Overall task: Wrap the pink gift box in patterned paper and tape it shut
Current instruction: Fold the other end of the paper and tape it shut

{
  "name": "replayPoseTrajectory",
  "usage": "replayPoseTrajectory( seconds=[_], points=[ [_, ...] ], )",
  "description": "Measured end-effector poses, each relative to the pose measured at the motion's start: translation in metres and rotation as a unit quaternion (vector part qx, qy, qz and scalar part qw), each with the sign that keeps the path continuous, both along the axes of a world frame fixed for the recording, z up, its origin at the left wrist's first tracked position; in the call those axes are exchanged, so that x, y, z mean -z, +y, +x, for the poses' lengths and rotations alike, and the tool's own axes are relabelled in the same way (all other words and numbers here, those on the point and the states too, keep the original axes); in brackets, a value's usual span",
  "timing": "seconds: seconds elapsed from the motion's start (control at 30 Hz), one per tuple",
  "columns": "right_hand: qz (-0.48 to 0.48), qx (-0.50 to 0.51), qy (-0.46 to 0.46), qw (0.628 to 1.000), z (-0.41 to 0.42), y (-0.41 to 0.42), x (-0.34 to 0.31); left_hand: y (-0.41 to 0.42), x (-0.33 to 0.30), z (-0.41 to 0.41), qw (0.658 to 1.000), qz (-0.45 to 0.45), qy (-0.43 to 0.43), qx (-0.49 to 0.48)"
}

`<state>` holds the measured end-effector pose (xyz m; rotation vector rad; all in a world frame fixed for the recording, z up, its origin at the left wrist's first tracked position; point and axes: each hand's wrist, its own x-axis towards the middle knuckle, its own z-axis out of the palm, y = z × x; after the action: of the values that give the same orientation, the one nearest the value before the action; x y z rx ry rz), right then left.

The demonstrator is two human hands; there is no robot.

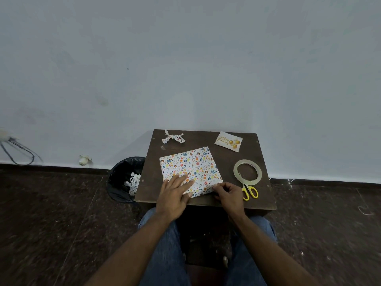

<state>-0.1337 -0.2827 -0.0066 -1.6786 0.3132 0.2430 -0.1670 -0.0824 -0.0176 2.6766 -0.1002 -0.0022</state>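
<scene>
Both of your hands are on the box (190,171), which lies on the table (206,139) fully covered in patterned paper; no pink shows anywhere. Your left hand (175,193) lies flat on the near left part of the top, fingers straight and slightly spread, pressing the paper down. Your right hand (228,195) is at the near right corner, its fingertips (215,188) drawn together on the paper edge there, apparently pinching or creasing a fold; whether any tape sits under them is too small to tell.

Judging by this, the wrapping is nearly done and the last flap by your right fingers is being closed or smoothed. Just beyond your right hand lie the scissors (249,191), and past them the tape (247,169), so sealing may remain. Farther beyond your fingers sit a paper bow (173,137) and a card (228,141). Left of your left hand, off the table, a bin (123,178) holds paper scraps.
</scene>
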Motion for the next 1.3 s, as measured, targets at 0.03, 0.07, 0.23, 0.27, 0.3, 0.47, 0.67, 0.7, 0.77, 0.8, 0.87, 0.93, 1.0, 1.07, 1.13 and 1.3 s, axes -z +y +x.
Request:
replayPoseTrajectory(
  seconds=[0.03,0.07,0.23,0.27,0.3,0.47,0.67,0.7,0.77,0.8,0.87,0.93,1.0,1.07,1.13,1.3],
  points=[
    [-0.009,0.001,-0.001,1.000,0.000,0.001,0.000,0.000,0.000,0.000,1.000,-0.001,0.000,-0.001],
    [-0.019,0.003,-0.002,1.000,0.001,0.001,0.000,0.000,0.000,0.000,1.000,-0.001,-0.001,-0.001],
    [-0.070,0.011,0.000,0.997,0.002,0.007,-0.001,0.000,0.003,0.001,1.000,-0.005,-0.009,-0.002],
    [-0.084,0.014,0.000,0.996,0.002,0.009,-0.002,0.000,0.003,0.000,1.000,-0.004,-0.007,-0.003],
    [-0.101,0.015,-0.001,0.995,0.002,0.010,-0.004,0.000,0.003,0.001,1.000,-0.004,-0.006,-0.003],
    [-0.180,0.006,-0.003,0.984,0.005,0.014,-0.009,0.000,0.001,0.000,1.000,-0.005,-0.008,-0.001],
    [-0.220,0.008,0.013,0.975,0.007,0.018,-0.012,0.000,0.002,0.000,1.000,-0.003,-0.012,-0.001],
    [-0.222,0.007,0.016,0.975,0.007,0.018,-0.012,0.000,0.002,0.000,1.000,-0.005,-0.012,-0.002],
    [-0.218,0.003,0.019,0.976,0.006,0.019,-0.012,0.000,0.002,0.000,1.000,-0.011,-0.012,-0.003],
    [-0.214,0.001,0.018,0.977,0.006,0.018,-0.012,-0.001,0.001,0.000,1.000,-0.012,-0.015,-0.005],
    [-0.207,0.001,0.017,0.978,0.004,0.018,-0.012,-0.003,-0.001,0.001,1.000,-0.007,-0.013,-0.014],
    [-0.205,0.003,0.014,0.979,0.003,0.018,-0.012,-0.006,-0.001,0.001,1.000,-0.012,-0.011,-0.027],
    [-0.212,0.007,0.009,0.977,0.003,0.019,-0.012,-0.007,-0.001,0.001,0.999,-0.020,-0.013,-0.034],
    [-0.223,0.015,0.009,0.975,0.004,0.020,-0.013,-0.007,-0.001,0.001,0.999,-0.016,-0.010,-0.033],
    [-0.235,0.017,0.011,0.972,0.005,0.021,-0.013,-0.007,-0.001,0.001,0.999,-0.017,-0.010,-0.030],
    [-0.268,0.017,0.051,0.962,0.011,0.024,-0.019,-0.006,0.001,0.002,0.999,-0.025,-0.021,-0.032]
  ],
)
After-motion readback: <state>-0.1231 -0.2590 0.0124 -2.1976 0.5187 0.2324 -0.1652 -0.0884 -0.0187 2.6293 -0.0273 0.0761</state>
